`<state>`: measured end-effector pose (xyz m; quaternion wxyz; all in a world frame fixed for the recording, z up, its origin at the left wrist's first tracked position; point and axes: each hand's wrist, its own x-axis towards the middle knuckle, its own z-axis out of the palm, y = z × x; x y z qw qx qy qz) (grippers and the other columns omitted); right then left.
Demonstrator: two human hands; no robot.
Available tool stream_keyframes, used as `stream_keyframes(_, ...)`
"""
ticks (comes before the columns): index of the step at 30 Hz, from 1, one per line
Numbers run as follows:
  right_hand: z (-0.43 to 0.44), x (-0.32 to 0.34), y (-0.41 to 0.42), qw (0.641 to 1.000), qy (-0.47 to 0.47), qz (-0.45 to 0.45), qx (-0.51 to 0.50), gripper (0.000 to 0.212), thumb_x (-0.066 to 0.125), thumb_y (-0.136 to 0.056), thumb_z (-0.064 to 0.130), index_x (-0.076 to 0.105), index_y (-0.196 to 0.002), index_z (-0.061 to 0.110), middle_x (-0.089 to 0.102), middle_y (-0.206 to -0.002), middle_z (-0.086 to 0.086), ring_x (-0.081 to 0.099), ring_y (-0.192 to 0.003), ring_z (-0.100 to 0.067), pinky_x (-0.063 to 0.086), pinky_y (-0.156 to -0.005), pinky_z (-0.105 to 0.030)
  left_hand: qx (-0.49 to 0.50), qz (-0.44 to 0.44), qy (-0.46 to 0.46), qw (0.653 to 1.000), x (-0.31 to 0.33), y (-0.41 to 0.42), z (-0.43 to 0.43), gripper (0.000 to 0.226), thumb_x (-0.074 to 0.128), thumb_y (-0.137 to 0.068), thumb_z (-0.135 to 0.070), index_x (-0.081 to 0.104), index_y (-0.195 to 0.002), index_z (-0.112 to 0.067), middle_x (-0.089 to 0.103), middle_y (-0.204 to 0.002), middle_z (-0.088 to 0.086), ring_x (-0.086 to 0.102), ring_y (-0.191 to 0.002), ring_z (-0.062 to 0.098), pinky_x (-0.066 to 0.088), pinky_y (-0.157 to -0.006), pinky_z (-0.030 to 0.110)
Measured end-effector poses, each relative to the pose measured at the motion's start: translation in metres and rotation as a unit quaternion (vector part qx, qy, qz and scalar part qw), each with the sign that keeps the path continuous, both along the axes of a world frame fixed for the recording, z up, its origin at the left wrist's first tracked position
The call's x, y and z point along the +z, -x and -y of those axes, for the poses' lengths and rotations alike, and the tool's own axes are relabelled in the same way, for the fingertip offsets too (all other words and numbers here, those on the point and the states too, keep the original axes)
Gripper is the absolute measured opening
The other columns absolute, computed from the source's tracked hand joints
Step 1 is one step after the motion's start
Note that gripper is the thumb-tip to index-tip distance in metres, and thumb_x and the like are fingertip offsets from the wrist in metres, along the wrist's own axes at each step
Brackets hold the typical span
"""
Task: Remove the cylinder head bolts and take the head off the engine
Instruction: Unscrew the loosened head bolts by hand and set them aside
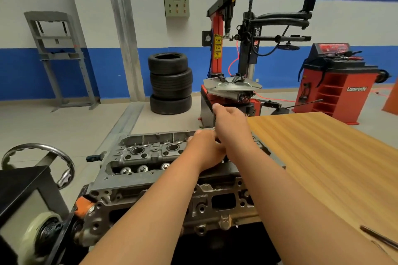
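The grey cylinder head (150,157) sits on the engine block (150,206), which is mounted on a stand in front of me. Spark plug wells and valve gear show on its left half. Both my arms reach over its right half. My right hand (231,123) is raised above the head's far edge, thumb up, and grips a dark upright tool (215,119) that is mostly hidden by the fingers. My left hand (204,148) lies on the head just below it, fingers bent towards the tool's foot. Whether they hold anything is hidden.
A wooden table (323,157) stands right of the engine, with a thin dark rod (379,237) near its front edge. The stand's steel handwheel (38,157) is at the left. Stacked tyres (170,84), a tyre changer (232,84) and a red wheel balancer (336,84) stand behind.
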<state>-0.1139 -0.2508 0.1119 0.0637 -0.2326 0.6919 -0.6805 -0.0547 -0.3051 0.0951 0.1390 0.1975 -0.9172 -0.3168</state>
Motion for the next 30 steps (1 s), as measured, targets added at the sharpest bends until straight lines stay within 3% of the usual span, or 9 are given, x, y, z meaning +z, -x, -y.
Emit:
stream_keyframes(6,-0.015,0.018,0.046,0.933,-0.009,0.188,0.306,0.054,0.041,-0.096,0.050,0.054,-0.057,0.015,0.028,-0.040,0.005,0.023,-0.039,-0.013,0.023,-0.045,-0.026,-0.019,-0.038,-0.055,0.998,-0.007,-0.002,0.007,0.033,0.065,-0.080,-0.031,0.060,-0.054,-0.013,0.050,-0.052,-0.002,0.047,-0.059,0.017,0.042,-0.063,0.035)
stream_keyframes(10,-0.006,0.013,0.028,0.979,-0.026,0.139,0.148,0.039,0.052,-0.089,0.048,0.059,-0.070,0.016,0.045,-0.051,0.004,0.039,-0.048,-0.013,0.032,-0.050,-0.028,-0.032,-0.038,-0.052,0.997,-0.006,-0.003,0.006,0.020,0.067,-0.084,-0.034,0.072,-0.075,-0.016,0.065,-0.073,0.000,0.060,-0.078,0.021,0.050,-0.076,0.038)
stream_keyframes(13,-0.002,-0.003,0.014,0.999,0.001,-0.005,0.033,0.023,0.057,-0.080,0.047,0.061,-0.083,0.025,0.059,-0.066,0.014,0.057,-0.059,-0.005,0.041,-0.050,-0.021,-0.037,-0.038,-0.029,0.998,-0.005,-0.003,0.005,0.022,0.064,-0.085,-0.029,0.060,-0.063,-0.033,0.058,-0.070,-0.014,0.060,-0.096,0.032,0.047,-0.087,0.044)
stream_keyframes(15,-0.006,0.001,0.021,0.999,-0.016,-0.018,0.048,0.026,0.056,-0.084,0.045,0.060,-0.070,0.024,0.049,-0.047,0.013,0.048,-0.042,-0.006,0.036,-0.042,-0.020,-0.045,-0.043,-0.043,0.997,-0.007,-0.001,0.007,0.018,0.064,-0.087,-0.030,0.065,-0.069,-0.032,0.064,-0.074,-0.012,0.060,-0.098,0.030,0.048,-0.092,0.044)
stream_keyframes(19,-0.013,0.024,0.048,0.945,-0.049,0.133,0.294,0.037,0.048,-0.097,0.037,0.063,-0.075,0.011,0.030,-0.046,0.006,0.027,-0.044,-0.011,0.028,-0.043,-0.023,-0.061,-0.061,-0.046,0.995,-0.011,0.002,0.010,0.022,0.060,-0.092,-0.033,0.072,-0.082,-0.018,0.068,-0.091,-0.001,0.060,-0.095,0.026,0.044,-0.095,0.046)
stream_keyframes(21,-0.013,0.029,0.052,0.949,-0.182,0.009,0.258,0.031,0.049,-0.096,0.037,0.065,-0.085,0.012,0.044,-0.054,0.005,0.042,-0.051,-0.011,0.035,-0.052,-0.024,-0.062,-0.048,-0.035,0.996,-0.010,0.003,0.011,0.016,0.055,-0.095,-0.035,0.070,-0.091,-0.029,0.069,-0.100,-0.005,0.058,-0.104,0.025,0.039,-0.101,0.047)
stream_keyframes(24,-0.016,0.038,0.042,0.812,-0.468,-0.347,0.035,0.046,0.044,-0.092,0.056,0.060,-0.079,0.014,0.057,-0.068,0.002,0.055,-0.063,-0.014,0.038,-0.053,-0.028,-0.060,-0.041,-0.041,0.997,-0.011,0.003,0.011,0.021,0.055,-0.096,-0.037,0.068,-0.111,-0.032,0.070,-0.110,-0.004,0.057,-0.110,0.022,0.040,-0.101,0.044)
stream_keyframes(27,-0.023,0.049,0.032,0.693,-0.578,-0.423,-0.079,0.056,0.039,-0.088,0.066,0.049,-0.063,0.016,0.054,-0.064,-0.002,0.052,-0.057,-0.020,0.037,-0.050,-0.029,-0.043,-0.059,-0.053,0.996,-0.010,0.004,0.009,0.021,0.061,-0.093,-0.035,0.072,-0.108,-0.025,0.071,-0.104,-0.003,0.062,-0.097,0.015,0.047,-0.084,0.031)
stream_keyframes(30,-0.017,0.060,0.025,0.664,-0.600,-0.445,-0.030,0.045,0.045,-0.095,0.049,0.040,-0.064,0.018,0.047,-0.066,-0.001,0.044,-0.057,-0.017,0.031,-0.049,-0.029,-0.027,-0.061,-0.048,0.997,-0.009,0.004,0.007,0.020,0.064,-0.091,-0.037,0.073,-0.104,-0.023,0.071,-0.101,-0.004,0.062,-0.092,0.014,0.042,-0.073,0.025)
